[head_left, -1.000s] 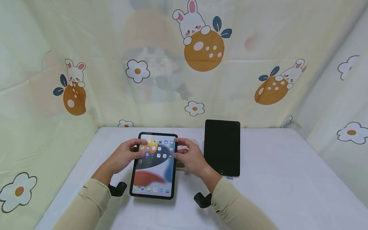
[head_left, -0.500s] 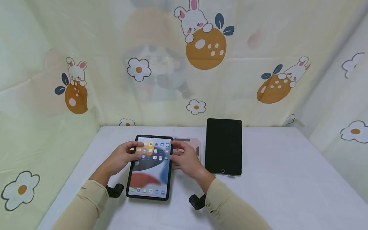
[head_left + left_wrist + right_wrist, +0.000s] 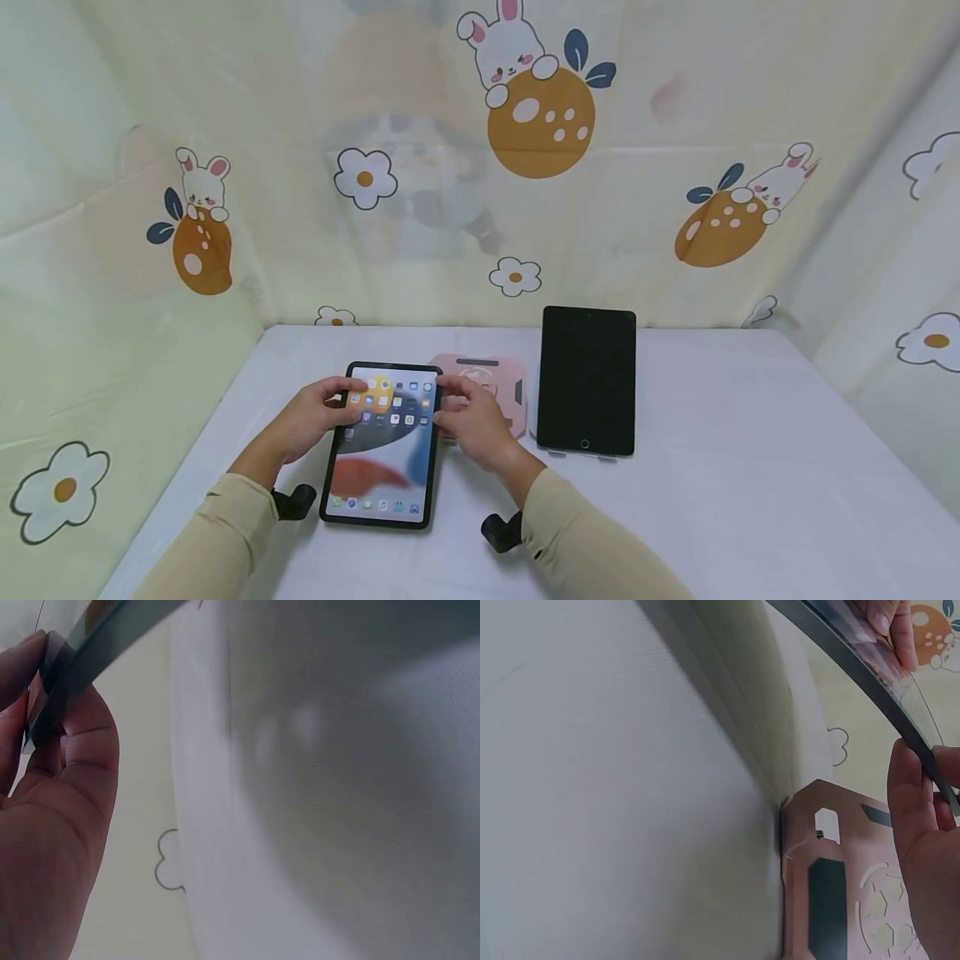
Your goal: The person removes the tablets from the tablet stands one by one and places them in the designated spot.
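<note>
A tablet with a lit home screen and black border is held between both hands, its lower end towards the person. My left hand pinches its upper left edge, thumb and fingers on either side. On the upper right edge, my right hand grips it the same way. From the right wrist view the tablet's dark rim is raised over the table. A pink case with dark inserts and cutouts lies flat below and behind my right hand, partly covered by it.
Right of the pink case lies a second tablet, its screen dark, with a pale piece showing under its lower edge. A white cloth covers the table. Behind rises a curtain printed with rabbits and flowers.
Both hands have shifted the lit tablet left and slightly towards the person. More of the pink case is uncovered. The dark tablet stays in place, with the head view shifting a little.
</note>
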The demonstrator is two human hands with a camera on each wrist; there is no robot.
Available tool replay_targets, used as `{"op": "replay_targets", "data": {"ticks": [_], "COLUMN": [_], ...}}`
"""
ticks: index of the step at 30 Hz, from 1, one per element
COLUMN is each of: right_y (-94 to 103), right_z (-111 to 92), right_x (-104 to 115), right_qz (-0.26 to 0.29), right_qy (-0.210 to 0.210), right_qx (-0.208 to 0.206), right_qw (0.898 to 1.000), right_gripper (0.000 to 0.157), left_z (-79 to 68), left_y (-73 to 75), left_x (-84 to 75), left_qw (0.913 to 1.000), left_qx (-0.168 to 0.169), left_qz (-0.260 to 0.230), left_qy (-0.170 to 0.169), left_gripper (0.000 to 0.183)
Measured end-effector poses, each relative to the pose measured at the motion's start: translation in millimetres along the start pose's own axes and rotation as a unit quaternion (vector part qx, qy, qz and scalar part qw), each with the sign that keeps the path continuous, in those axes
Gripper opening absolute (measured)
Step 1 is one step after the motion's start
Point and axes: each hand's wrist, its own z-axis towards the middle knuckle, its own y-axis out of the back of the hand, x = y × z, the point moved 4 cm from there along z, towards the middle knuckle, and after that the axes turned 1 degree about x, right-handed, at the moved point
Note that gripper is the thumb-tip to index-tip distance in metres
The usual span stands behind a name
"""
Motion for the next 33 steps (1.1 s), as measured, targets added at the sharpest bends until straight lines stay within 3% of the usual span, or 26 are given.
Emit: {"op": "replay_targets", "data": {"ticks": [27,33], "right_y": [-25.0,-28.4], "right_z": [0,3], "right_x": [-18,-17], "right_qz": [0.001,-0.011], "right_qy": [-0.009,-0.011], "right_qx": [0.008,0.001], "right_qw": [1.0,1.0], "right_gripper": [0.044,0.046], "left_z": [-7.6,-7.2], "left_y": [12.3,17.4], "left_x": [26.6,25.6], "left_qw": [0.9989,0.9986], "left_qx": [-0.015,-0.018], "left_qz": [0.017,0.028], "left_qy": [0.042,0.041], "left_gripper": [0.039,0.037]}}
